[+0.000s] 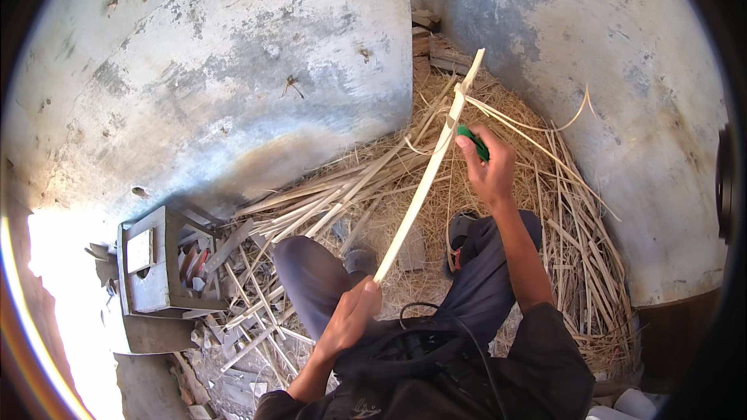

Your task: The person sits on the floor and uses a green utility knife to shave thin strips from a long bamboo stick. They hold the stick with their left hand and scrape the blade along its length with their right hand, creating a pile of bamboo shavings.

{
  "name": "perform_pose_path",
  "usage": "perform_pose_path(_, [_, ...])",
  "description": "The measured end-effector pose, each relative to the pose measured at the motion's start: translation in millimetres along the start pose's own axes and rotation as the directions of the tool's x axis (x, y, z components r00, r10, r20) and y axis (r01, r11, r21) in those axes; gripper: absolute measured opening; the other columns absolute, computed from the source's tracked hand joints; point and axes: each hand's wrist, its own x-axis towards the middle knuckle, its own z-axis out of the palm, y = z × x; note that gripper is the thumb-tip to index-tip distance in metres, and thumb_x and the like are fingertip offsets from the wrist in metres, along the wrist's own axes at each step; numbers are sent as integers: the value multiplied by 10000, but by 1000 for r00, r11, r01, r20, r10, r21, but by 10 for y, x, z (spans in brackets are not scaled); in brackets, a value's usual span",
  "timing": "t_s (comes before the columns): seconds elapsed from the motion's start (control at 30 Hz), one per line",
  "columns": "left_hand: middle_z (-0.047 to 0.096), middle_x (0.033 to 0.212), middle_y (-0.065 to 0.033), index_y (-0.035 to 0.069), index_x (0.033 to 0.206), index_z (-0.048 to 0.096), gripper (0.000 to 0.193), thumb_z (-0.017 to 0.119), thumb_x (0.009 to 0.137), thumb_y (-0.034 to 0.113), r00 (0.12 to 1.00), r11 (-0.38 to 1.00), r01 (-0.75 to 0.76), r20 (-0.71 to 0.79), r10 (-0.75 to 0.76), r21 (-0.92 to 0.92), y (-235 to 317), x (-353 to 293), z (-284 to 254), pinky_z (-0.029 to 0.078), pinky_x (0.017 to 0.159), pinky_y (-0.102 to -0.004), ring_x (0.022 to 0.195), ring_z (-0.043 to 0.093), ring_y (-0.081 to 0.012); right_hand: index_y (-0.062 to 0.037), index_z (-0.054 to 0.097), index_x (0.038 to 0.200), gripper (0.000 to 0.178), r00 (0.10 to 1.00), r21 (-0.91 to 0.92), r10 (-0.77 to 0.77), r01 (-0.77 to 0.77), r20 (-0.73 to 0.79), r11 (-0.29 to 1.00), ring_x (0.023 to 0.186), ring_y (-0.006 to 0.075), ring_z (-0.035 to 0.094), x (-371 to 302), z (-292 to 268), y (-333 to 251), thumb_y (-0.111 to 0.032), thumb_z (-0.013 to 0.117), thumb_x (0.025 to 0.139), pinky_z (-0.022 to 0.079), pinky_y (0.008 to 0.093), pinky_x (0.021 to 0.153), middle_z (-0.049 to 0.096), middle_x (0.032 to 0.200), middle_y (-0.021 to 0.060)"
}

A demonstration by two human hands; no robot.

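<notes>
My left hand (352, 317) is closed round the lower end of a long pale wooden strip (420, 193), which looks like split bamboo. The strip slants up and away to the right, in front of my knees. My right hand (492, 165) grips a green-handled knife (473, 144) close against the strip's upper part. Its blade is too small to make out clearly. Thin curled shavings (510, 118) hang off the strip near its far end, reaching out to the right.
Loose straw-like shavings and long strips (587, 264) lie heaped along the right wall, with more strips (334, 194) ahead on the left. A worn wooden box (156, 264) holding small items stands at the left. Stained walls (257, 54) close in the far side.
</notes>
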Motion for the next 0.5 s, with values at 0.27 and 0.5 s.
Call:
perform_pose_path(0.27, [391,782,45,113,921,446,486,310,1231,462,997,998,64,50,-64,1,-54,-85,-97,309,630,-278,688,317,-79,-39,805,1073,474,1000,-24,30,-30,-9,999,520,103,537,-19,-25,219,-493,672,1103,376,291,486,608,623,-15])
perform_pose_path(0.5, [396,781,40,121,917,432,484,307,1231,468,996,997,74,53,-72,-29,-92,-113,-125,305,621,-273,684,314,-79,-42,791,1107,456,983,364,174,-185,63,913,513,67,470,37,29,306,-465,621,1136,374,257,494,560,665,-53])
